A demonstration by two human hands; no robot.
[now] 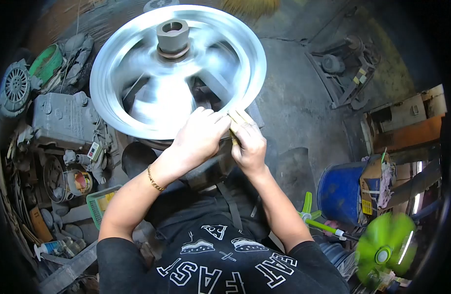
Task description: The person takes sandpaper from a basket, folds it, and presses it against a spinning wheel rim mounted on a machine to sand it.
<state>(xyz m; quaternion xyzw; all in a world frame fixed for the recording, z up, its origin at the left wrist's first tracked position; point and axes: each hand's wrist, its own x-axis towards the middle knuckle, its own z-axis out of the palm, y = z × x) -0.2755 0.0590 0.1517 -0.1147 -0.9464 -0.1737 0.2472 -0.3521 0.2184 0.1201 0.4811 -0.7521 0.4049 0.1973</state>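
Bright, silvery, blurry-spoked wheel (167, 95)

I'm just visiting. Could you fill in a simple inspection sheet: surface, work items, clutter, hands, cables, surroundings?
Surface: grey floor, dark stains.
Work items: metal wheel, spokes blurred as if spinning; large hex nut at its centre.
Clutter: at left, green plastic basket and dusty parts; at right, blue drum.
Hands: left hand and right hand meet at the wheel's near edge; yellowish material at the right fingers, held or worn unclear.
Cables: none clearly distinguishable.
Surroundings: green fan, blades blurred; motor beyond.
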